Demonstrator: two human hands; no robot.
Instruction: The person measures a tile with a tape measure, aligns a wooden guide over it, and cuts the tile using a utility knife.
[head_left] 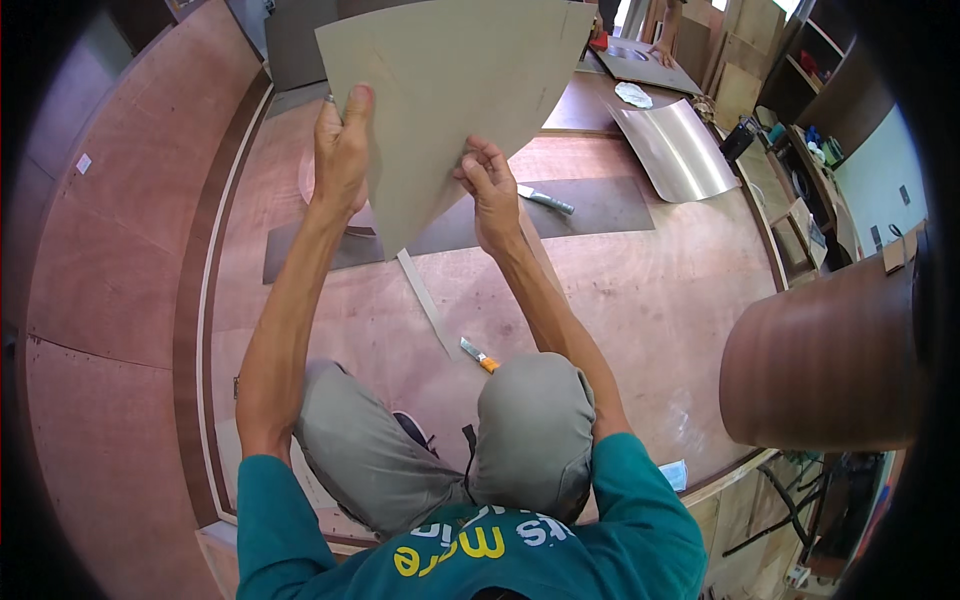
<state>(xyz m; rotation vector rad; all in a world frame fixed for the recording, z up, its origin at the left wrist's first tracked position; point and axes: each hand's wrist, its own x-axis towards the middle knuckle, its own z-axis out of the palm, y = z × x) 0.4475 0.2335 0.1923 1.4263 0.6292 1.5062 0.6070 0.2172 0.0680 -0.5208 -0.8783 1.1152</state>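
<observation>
A thin grey-beige sheet (450, 80), tapering to a point at its lower end, is held up in front of me. My left hand (343, 155) clasps its left edge, thumb on the near face and fingers behind. My right hand (488, 185) closes on its lower right edge with bent fingers. Beneath the sheet, a dark brown flat strip (615, 205) crosses the pinkish wooden surface (640, 310). On that strip lies a grey-handled tool (547, 200) with a pale blade. A narrow pale strip (425, 300) and an orange-handled utility knife (480, 355) lie nearer my knees.
A curved wooden wall (110, 230) rises at left. At right stand a shiny bent sheet (682, 150) and a large brown rounded form (820, 360). Another person's hand (663, 52) rests on a board (650, 70) at the far right. A cluttered shelf (800, 190) stands beyond the edge.
</observation>
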